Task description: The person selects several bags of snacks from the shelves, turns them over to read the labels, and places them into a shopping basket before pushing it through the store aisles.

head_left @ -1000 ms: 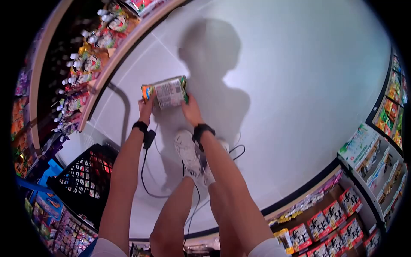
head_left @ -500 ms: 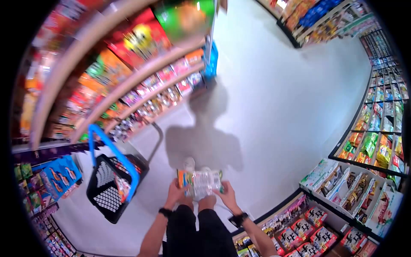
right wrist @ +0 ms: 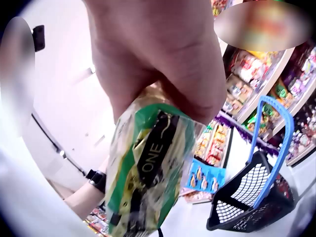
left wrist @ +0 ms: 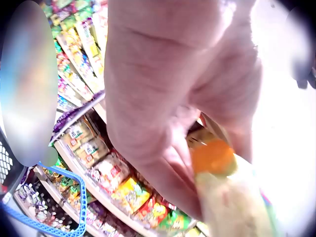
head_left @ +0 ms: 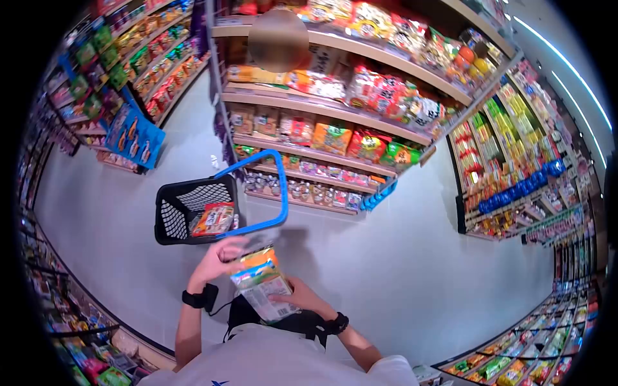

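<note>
A snack package (head_left: 261, 283) with an orange end and a pale printed label is held in front of the body. The left hand (head_left: 219, 260) is at its upper left end, fingers bent around it; in the left wrist view the left hand (left wrist: 173, 84) grips beside the orange part of the package (left wrist: 232, 197). The right hand (head_left: 302, 297) holds the lower right side, thumb over the label. From the right wrist view, the right hand (right wrist: 158, 54) grips the green-and-clear end of the package (right wrist: 150, 168).
A black basket (head_left: 168, 222) with a raised blue handle (head_left: 282, 186) stands on the floor to the front left, a red-and-white packet (head_left: 215, 219) inside. Shelves of snacks (head_left: 322, 154) rise ahead. More shelves line both sides.
The view has swung up and left toward the shelves and basket. The package has gone from level to tilted, its orange end up, and the hands have come closer to the body.
</note>
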A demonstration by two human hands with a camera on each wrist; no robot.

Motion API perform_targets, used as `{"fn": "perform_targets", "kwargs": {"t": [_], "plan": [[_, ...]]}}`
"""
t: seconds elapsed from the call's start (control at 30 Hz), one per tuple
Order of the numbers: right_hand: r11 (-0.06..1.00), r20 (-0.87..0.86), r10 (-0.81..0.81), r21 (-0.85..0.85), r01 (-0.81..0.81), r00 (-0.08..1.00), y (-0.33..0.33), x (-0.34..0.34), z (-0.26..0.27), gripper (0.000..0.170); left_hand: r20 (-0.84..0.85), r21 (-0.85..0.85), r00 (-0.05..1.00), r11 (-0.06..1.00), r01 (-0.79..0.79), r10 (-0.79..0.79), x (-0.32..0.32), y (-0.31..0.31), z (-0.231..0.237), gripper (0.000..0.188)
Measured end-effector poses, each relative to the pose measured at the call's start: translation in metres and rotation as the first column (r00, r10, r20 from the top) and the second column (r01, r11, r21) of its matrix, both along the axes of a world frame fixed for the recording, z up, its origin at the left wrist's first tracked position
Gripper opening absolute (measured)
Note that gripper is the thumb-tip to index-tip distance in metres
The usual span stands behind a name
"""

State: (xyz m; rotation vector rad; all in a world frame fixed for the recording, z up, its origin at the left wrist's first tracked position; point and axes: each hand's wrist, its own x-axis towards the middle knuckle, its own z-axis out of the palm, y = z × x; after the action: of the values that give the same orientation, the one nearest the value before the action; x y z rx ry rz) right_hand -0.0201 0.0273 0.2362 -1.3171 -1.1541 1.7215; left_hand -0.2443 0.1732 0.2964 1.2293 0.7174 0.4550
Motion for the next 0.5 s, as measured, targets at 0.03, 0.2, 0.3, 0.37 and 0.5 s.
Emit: {"fn": "perform_targets", "kwargs": {"t": [0.03,0.2,0.3,0.37,0.5], "plan": [[0.999,-0.013,-0.048,0.004,0.048,0.999,0.003,-0.015,0.006,0.057,0.119,0.073,0.964,0.966,-0.247,0.237,-0.008,-0.004,-0.004,0.059],[0.964,-0.197,-0.241,0.062,0.257,0.950,0.022,-0.120,0.007,0.049,0.059,0.134,0.971,0.962,-0.238,0.232,-0.094,-0.067,-0.052,0.052],[0.961,-0.275,-0.271,-0.019,0.277,0.922,0.012,-0.169,0.016,0.051,-0.168,0.273,0.959,0.946,-0.176,0.227,-0.145,-0.084,-0.041,0.055],[0.944,-0.281,-0.325,-0.036,0.329,0.903,0.008,-0.195,0.015,0.048,-0.161,0.232,0.961,0.955,-0.186,0.226,-0.168,-0.090,-0.039,0.057],[0.863,-0.280,-0.500,-0.081,0.499,0.819,0.015,-0.221,0.019,0.037,-0.007,0.061,0.971,0.969,-0.240,0.240,-0.187,-0.108,-0.015,0.058]]}}
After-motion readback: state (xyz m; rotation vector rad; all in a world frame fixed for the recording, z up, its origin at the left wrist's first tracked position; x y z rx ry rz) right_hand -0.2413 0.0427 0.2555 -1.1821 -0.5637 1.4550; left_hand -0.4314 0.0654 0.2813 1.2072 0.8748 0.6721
